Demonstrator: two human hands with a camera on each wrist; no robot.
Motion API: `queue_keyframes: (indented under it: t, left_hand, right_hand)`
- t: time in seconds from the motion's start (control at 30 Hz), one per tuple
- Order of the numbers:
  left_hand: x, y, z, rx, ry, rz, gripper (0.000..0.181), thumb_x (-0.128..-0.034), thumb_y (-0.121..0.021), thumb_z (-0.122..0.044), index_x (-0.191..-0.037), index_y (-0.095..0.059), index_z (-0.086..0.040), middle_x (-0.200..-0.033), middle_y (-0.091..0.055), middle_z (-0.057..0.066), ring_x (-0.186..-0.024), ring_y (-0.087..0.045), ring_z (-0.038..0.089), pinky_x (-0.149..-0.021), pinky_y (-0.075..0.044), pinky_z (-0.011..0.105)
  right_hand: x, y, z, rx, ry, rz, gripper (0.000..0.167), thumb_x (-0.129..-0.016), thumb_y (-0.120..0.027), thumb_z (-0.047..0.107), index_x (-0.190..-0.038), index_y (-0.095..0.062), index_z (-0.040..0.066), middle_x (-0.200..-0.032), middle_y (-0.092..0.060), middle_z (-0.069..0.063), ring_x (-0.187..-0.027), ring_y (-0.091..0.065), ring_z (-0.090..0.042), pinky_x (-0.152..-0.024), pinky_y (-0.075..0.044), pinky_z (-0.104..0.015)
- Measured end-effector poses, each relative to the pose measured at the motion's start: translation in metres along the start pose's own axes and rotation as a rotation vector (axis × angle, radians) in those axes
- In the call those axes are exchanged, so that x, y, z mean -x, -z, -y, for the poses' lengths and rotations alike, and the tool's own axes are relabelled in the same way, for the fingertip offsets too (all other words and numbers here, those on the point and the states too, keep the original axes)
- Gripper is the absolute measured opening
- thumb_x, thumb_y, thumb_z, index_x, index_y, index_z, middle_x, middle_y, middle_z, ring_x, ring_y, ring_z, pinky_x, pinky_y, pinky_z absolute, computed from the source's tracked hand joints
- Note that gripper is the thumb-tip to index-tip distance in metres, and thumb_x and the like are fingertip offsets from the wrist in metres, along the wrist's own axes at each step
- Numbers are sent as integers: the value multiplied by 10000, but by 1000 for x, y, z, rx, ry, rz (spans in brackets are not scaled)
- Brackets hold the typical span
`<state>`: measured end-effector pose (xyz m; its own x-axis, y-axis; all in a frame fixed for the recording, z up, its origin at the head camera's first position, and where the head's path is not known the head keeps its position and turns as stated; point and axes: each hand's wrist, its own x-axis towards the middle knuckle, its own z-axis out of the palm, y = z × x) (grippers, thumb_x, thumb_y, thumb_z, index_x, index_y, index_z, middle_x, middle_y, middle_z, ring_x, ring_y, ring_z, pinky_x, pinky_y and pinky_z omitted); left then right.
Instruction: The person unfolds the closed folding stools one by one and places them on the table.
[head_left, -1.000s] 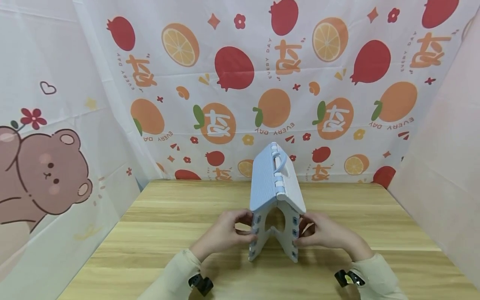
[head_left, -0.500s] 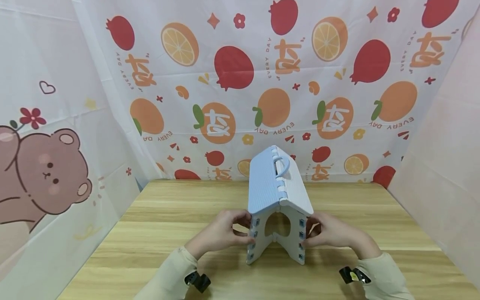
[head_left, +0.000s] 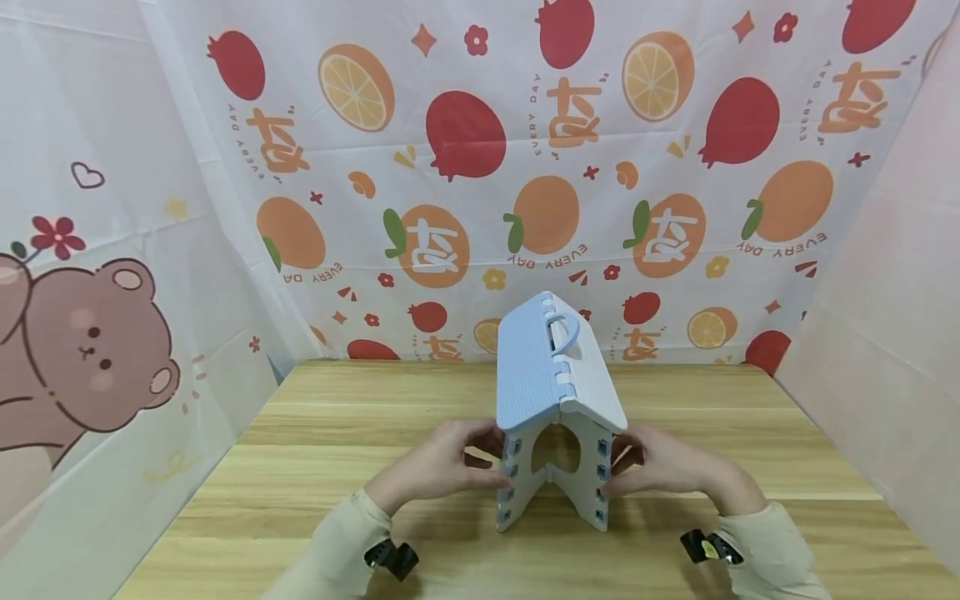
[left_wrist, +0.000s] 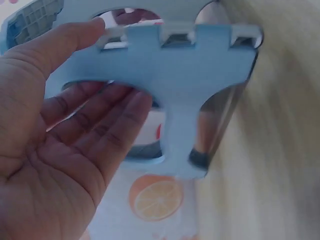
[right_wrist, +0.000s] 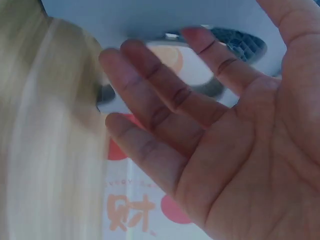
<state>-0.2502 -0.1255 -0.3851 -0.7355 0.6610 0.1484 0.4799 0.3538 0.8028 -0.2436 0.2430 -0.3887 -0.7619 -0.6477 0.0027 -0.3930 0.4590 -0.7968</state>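
A toy house (head_left: 528, 362) stands on the wooden table, its end facing me uncovered. Its roof is light blue on the left, white on the right, with a blue handle (head_left: 567, 333) at the ridge. My left hand (head_left: 453, 462) holds the left wall (left_wrist: 180, 85), thumb at the front edge and fingers beside the cut-out. Against the right wall (head_left: 596, 475) my right hand (head_left: 667, 467) has its thumb at the front edge. The right wrist view shows the fingers (right_wrist: 165, 85) gently bent along that wall's outer side, beside an opening; the thumb tip is out of that view.
The wooden table (head_left: 337, 417) extends around the house. A fruit-print cloth (head_left: 480, 233) hangs behind it, a bear-print cloth (head_left: 105, 350) on the left and a pale cloth (head_left: 892, 333) on the right. Each wrist wears a black strap (head_left: 392, 558).
The two walls have spread farther apart and the roof has widened. My right hand has moved right with its wall, my left hand slightly left. Little differs in the last half second.
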Motion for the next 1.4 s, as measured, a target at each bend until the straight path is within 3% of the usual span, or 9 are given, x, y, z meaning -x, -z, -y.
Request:
queue_keyframes:
  t: [0.1,0.27,0.4,0.47,0.53,0.7,0.83,1.17,1.4]
  left_hand:
    - [2,15,-7,-49,-8,-43,347,-998,-783,-225,-1298,-680,-86,-1242,-745,100,-1205,-715,339,-1006,-624,429]
    - [0,41,-28,-131,-54,-233,374,-1074,-677,-238,-1409,-636,-76,-1394,-704,137,-1313,-682,349,-1085,-580,458]
    - [-12,49,-42,-200,-90,-317,559,-1091,-641,-367,-1561,-530,-86,-1589,-576,156,-1469,-572,330,-1181,-489,527]
    - [-19,47,-46,-251,-91,-320,691,-1084,-616,-475,-1632,-445,-92,-1673,-480,142,-1530,-502,327,-1230,-434,548]
    - [-28,42,-49,-288,-91,-309,814,-1066,-580,-591,-1668,-377,-83,-1720,-406,132,-1561,-457,331,-1269,-382,559]
    - [-44,31,-52,-331,-85,-244,1044,-999,-466,-810,-1699,-273,-60,-1775,-281,110,-1637,-314,314,-1327,-279,541]
    - [-50,26,-52,-357,-58,-197,1111,-945,-460,-881,-1717,-233,-115,-1792,-232,87,-1652,-272,324,-1316,-307,543]
    - [-54,28,-54,-358,-14,-151,1161,-898,-525,-902,-1719,-219,-142,-1801,-188,70,-1656,-255,322,-1316,-312,529]
    - [-54,29,-57,-363,16,-137,1045,-963,-641,-729,-1719,-218,-145,-1802,-180,62,-1661,-234,307,-1325,-296,518]
  right_hand:
    - [4,11,6,-7,-15,-29,527,-941,-817,214,-1376,-593,21,-1243,-707,-155,-1151,-695,-290,-910,-605,-281]
    - [10,37,25,116,32,-198,374,-1081,-653,207,-1396,-589,16,-1339,-690,-180,-1200,-687,-294,-941,-598,-269]
    - [4,46,45,257,29,-350,500,-1121,-580,294,-1567,-501,82,-1555,-588,-185,-1383,-608,-412,-1084,-564,-539]
    - [-2,46,55,308,5,-369,617,-1114,-579,378,-1647,-411,117,-1658,-479,-199,-1477,-509,-482,-1125,-470,-705]
    - [-9,44,63,349,-7,-362,728,-1096,-589,455,-1695,-325,138,-1722,-379,-204,-1545,-405,-517,-1151,-382,-782]
    - [-26,36,72,389,52,-316,869,-1066,-607,537,-1715,-240,91,-1765,-263,-208,-1604,-305,-492,-1217,-319,-751]
    - [-31,32,74,393,54,-288,879,-1067,-579,579,-1711,-244,85,-1767,-253,-195,-1612,-303,-464,-1241,-323,-708]
    - [-32,30,75,369,9,-286,867,-1061,-612,553,-1712,-249,110,-1755,-270,-217,-1596,-341,-467,-1231,-357,-693]
    - [-32,30,77,353,-31,-289,869,-1049,-649,527,-1709,-259,118,-1748,-286,-231,-1583,-367,-466,-1225,-373,-680]
